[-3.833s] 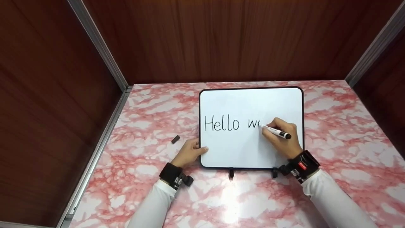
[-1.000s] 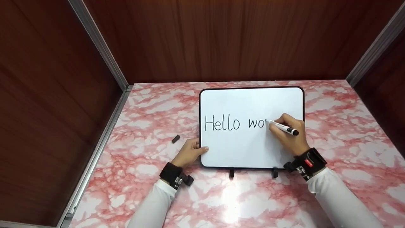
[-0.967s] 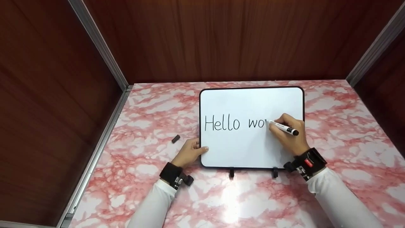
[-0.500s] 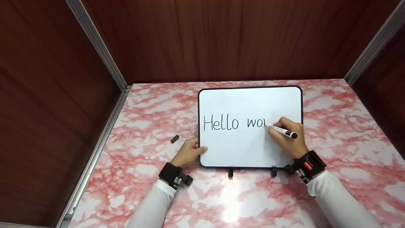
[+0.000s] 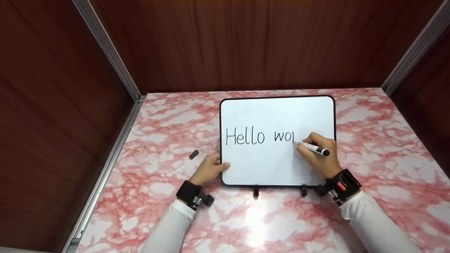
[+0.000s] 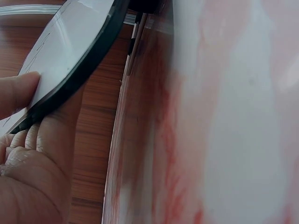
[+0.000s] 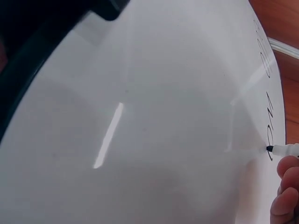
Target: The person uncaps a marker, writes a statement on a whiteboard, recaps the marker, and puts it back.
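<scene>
A whiteboard (image 5: 260, 165) with a black rim stands propped on the table, carrying "Hello wo" and a further stroke in black. My left hand (image 5: 208, 169) grips its lower left edge, thumb on the front face and fingers behind; the left wrist view shows the thumb (image 6: 21, 93) on the white surface. My right hand (image 5: 321, 154) pinches a white marker (image 5: 313, 148) with a black end. In the right wrist view the marker's dark tip (image 7: 269, 149) touches the board at the last letter. Part of the board's right side is hidden behind the right hand.
A small black marker cap (image 5: 194, 154) lies on the red-and-white marbled table (image 5: 158, 189), left of the board. Two black feet (image 5: 256, 190) jut out under the board's lower edge. Dark wood panels (image 5: 239, 45) with metal framing enclose the table.
Since the oldest frame, the "o" after the "w" has been closed and a stroke added after it. Over the last second my right hand has moved slightly down. The left hand keeps its hold.
</scene>
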Motion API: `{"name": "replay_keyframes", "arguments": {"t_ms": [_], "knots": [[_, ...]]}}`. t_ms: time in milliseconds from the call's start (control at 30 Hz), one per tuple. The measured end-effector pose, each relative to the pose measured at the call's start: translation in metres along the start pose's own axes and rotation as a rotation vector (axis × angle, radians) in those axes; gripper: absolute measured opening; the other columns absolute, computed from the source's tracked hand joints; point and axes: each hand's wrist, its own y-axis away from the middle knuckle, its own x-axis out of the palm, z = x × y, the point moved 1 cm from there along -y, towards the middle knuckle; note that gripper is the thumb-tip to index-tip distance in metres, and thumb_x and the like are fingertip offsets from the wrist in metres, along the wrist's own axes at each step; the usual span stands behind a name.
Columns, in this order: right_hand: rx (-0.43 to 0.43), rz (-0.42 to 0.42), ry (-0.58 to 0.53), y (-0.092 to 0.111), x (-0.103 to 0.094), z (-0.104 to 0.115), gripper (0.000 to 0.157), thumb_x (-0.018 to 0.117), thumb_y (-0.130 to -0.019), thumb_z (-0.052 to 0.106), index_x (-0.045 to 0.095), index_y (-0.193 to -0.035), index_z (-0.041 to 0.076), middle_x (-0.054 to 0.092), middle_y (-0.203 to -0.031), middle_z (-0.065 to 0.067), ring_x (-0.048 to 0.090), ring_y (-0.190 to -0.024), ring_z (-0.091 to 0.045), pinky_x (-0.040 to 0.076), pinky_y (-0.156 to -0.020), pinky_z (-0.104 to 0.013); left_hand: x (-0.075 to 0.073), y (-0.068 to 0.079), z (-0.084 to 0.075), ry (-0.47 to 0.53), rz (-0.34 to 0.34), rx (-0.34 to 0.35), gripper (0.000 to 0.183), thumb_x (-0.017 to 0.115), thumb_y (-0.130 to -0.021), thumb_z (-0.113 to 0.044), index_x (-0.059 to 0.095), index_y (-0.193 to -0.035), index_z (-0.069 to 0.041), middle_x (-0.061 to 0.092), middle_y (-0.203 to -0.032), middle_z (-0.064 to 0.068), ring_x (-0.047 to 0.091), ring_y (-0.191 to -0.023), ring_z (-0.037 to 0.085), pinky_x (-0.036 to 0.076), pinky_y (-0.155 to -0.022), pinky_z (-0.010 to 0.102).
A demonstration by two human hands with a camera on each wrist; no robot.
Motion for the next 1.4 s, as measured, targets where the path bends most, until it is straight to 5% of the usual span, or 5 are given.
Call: {"name": "replay_keyframes", "arguments": {"t_ms": [1400], "knots": [[0.063,-0.083,-0.007,-0.015,-0.008,0.0,0.017,0.079,-0.078,-0.015,0.064,-0.074,-0.007,0.065,-0.06,-0.015,0.047,-0.055,0.008,0.036,-0.052,-0.007,-0.001,0.0,-0.001,-0.048,0.0,0.002,0.032,0.065,-0.101,0.0,0.067,-0.13,0.014,0.078,-0.116,0.03,0.076,-0.09,0.01,0.066,-0.083,0.028]]}}
